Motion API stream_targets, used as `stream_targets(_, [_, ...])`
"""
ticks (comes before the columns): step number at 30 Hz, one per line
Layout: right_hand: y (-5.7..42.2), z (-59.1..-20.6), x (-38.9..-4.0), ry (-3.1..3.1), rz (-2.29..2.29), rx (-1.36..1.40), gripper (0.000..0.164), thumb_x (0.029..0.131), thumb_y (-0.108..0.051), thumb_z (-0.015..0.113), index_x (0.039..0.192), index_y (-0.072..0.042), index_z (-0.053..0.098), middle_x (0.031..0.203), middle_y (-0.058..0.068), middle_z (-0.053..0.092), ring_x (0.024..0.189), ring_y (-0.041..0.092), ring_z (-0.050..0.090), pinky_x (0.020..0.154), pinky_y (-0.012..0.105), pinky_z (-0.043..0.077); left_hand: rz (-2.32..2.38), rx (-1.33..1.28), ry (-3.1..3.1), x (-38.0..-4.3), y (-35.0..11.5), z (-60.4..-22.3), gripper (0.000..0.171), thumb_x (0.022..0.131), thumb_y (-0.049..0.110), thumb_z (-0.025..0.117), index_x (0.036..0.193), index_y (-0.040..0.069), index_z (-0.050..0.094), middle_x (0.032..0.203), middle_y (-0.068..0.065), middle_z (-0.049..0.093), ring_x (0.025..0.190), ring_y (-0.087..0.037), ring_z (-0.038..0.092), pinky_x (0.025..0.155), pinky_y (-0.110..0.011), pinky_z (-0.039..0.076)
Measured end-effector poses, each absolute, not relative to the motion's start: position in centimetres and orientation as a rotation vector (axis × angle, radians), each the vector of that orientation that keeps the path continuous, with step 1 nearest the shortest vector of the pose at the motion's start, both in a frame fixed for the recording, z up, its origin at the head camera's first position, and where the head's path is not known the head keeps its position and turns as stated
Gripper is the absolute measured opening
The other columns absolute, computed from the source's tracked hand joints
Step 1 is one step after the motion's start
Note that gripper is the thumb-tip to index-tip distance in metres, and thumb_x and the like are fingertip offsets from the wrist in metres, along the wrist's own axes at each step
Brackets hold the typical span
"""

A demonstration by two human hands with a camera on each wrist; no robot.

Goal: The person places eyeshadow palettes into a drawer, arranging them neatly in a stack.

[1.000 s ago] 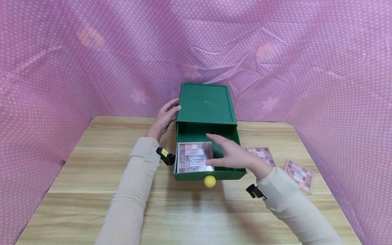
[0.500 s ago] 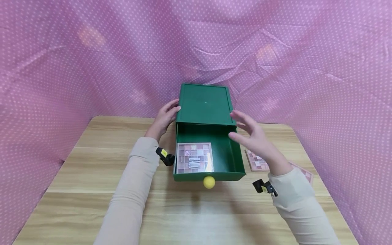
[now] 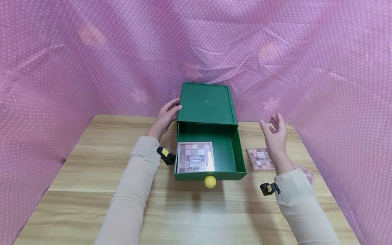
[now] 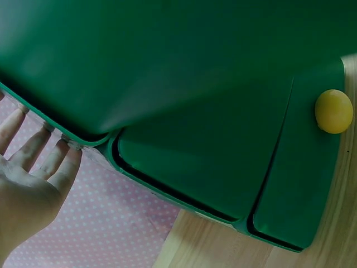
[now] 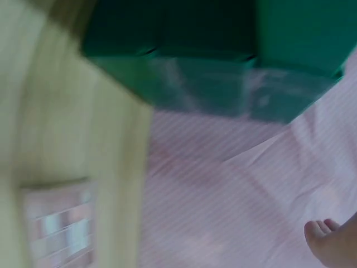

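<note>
A green box (image 3: 206, 102) stands on the table with its drawer (image 3: 225, 153) pulled out toward me. In the drawer's left part lies an eyeshadow palette (image 3: 194, 157) with a clear, shiny cover. My left hand (image 3: 164, 118) rests on the box's left side, its extended fingers (image 4: 68, 167) against the wall in the left wrist view. Holding nothing, my right hand (image 3: 276, 141) is raised right of the box with loosely bent fingers. Nearest to it is a second eyeshadow palette (image 3: 258, 159) on the table; a third palette (image 3: 308, 175) is partly hidden by the right sleeve.
A yellow ball-shaped knob (image 3: 210, 182) sticks out from the drawer front. The wooden table (image 3: 101, 177) has pink dotted cloth (image 3: 137, 61) hanging behind it and at both sides. Each wrist wears a small black camera.
My right hand has moved from over the palette in the drawer to the right, out past the box. My left hand stays at the box's side; the drawer and palette remain in place.
</note>
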State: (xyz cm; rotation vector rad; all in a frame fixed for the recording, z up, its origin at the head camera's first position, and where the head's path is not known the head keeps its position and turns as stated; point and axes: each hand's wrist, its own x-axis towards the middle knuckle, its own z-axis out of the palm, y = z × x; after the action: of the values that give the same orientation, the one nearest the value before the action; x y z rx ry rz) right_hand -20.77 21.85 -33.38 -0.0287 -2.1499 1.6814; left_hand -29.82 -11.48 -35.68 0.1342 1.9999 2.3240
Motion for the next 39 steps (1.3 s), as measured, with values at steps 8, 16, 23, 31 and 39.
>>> stream_targets(8, [24.9,-38.5,-21.1,-2.400,1.580,-0.323,0.091,0.077,-0.046,0.057,0.139,-0.010,0.000,0.141,0.010,0.009,0.126,0.025,0.010,0.102,0.040,0.014,2.334,0.130,1.981,-29.7,-11.5,-35.5,0.044,0.087,0.020,0.053,0.129,0.012,0.041,0.126,-0.006,0.040,0.107,-0.021,0.045,0.088,-0.033,0.039])
stream_targets(16, [27.0,-42.6,-20.5,-2.625,1.290,-0.428,0.100,0.074,-0.053,0.058,0.138,-0.005,-0.002,0.140,0.020,0.005,0.125,0.035,0.007,0.099,0.050,0.011,2.342,0.136,1.984,-29.6,-11.4,-35.5,0.044,0.087,0.019,0.052,0.129,0.012,0.041,0.126,-0.007,0.040,0.107,-0.022,0.046,0.088,-0.035,0.039])
stream_targets(23, [28.0,-45.3,-19.8,-2.785,1.113,-0.543,0.109,0.070,-0.053,0.062,0.135,0.005,-0.004,0.135,0.032,0.006,0.122,0.043,0.010,0.099,0.051,0.011,2.349,0.132,1.990,-29.5,-11.3,-35.5,0.044,0.087,0.019,0.053,0.129,0.012,0.042,0.127,-0.006,0.040,0.107,-0.021,0.046,0.087,-0.033,0.040])
stream_targets(31, [28.1,-47.8,-19.2,-2.939,1.036,-0.647,0.120,0.065,-0.060,0.061,0.132,0.007,-0.012,0.132,0.036,0.003,0.119,0.048,0.009,0.097,0.055,0.011,2.340,0.123,1.991,-29.5,-11.3,-35.5,0.044,0.087,0.021,0.053,0.129,0.013,0.042,0.127,-0.006,0.040,0.107,-0.021,0.045,0.087,-0.032,0.040])
stream_targets(39, [27.8,-49.5,-18.7,-3.003,0.975,-0.652,0.121,0.063,-0.057,0.065,0.131,0.011,-0.008,0.128,0.037,0.008,0.114,0.049,0.016,0.095,0.056,0.017,2.342,0.121,1.989,-29.6,-11.3,-35.6,0.044,0.087,0.021,0.053,0.129,0.013,0.042,0.127,-0.005,0.040,0.107,-0.021,0.046,0.087,-0.032,0.040])
